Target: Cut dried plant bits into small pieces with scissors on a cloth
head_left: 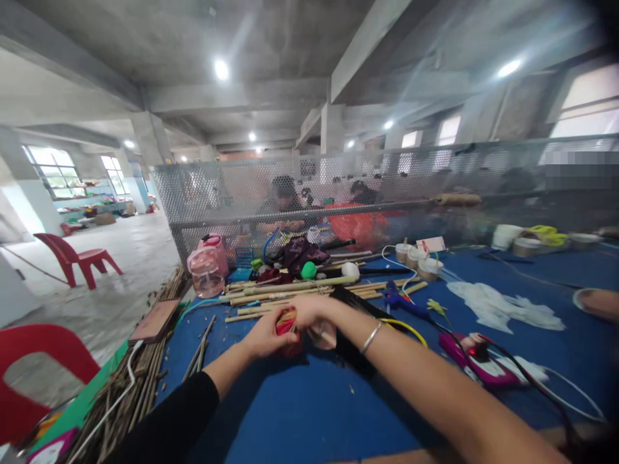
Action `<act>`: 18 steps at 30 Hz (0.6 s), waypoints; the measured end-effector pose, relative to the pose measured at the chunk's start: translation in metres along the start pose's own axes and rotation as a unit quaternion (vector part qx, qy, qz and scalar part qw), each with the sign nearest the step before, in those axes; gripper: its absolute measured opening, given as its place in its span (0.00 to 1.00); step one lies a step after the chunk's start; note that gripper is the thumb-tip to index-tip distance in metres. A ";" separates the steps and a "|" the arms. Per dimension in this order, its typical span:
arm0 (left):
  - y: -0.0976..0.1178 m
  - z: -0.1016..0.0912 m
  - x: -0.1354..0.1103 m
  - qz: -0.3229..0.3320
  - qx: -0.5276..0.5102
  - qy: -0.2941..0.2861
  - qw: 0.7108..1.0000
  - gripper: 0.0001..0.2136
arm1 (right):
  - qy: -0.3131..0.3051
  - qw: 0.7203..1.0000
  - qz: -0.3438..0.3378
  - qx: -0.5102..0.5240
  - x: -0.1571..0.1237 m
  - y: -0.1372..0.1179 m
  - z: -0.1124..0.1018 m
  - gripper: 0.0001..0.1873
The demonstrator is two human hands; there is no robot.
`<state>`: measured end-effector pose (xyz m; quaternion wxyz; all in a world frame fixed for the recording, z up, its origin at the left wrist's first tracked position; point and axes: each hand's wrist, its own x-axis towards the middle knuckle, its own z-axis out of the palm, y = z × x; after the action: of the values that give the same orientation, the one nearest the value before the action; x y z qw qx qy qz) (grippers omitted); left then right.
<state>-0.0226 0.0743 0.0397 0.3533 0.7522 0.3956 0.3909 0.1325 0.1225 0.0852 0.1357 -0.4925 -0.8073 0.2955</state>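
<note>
A small red and yellow bundle sits in my left hand, between the thumb and curled fingers. Its material is too blurred to make out. My right hand meets the left one at the bundle, palm turned down and fingers bent; what these fingers hold is hidden. A silver bangle circles my right wrist. Both hands are over the blue table. Just beyond them lie several bamboo sticks, and a black flat thing lies under my right forearm.
A blue glue gun, paper cups and white plastic lie to the right, with a purple power strip and cables. Thin twigs and a pink jug stand left. Behind a mesh screen people sit; another person's hand rests far right.
</note>
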 end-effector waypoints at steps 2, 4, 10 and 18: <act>0.007 0.005 -0.002 0.020 -0.039 -0.003 0.999 0.31 | -0.060 0.998 0.005 0.034 -0.001 -0.003 -0.024 0.11; 0.013 0.013 -0.001 0.014 -0.106 0.012 0.994 0.27 | -0.095 0.992 0.005 0.078 -0.006 -0.005 -0.042 0.15; 0.010 0.028 0.009 -0.015 -0.242 0.087 0.966 0.16 | 0.024 0.973 -0.008 0.229 -0.031 0.012 -0.031 0.30; 0.008 0.040 0.008 -0.062 -0.263 0.186 0.945 0.10 | 0.196 0.929 -0.075 0.305 -0.031 0.044 0.040 0.23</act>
<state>0.0173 0.0688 0.0313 0.4823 0.5202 0.3834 0.5915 0.1585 0.0969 0.0294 0.4569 -0.4134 -0.6703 0.4136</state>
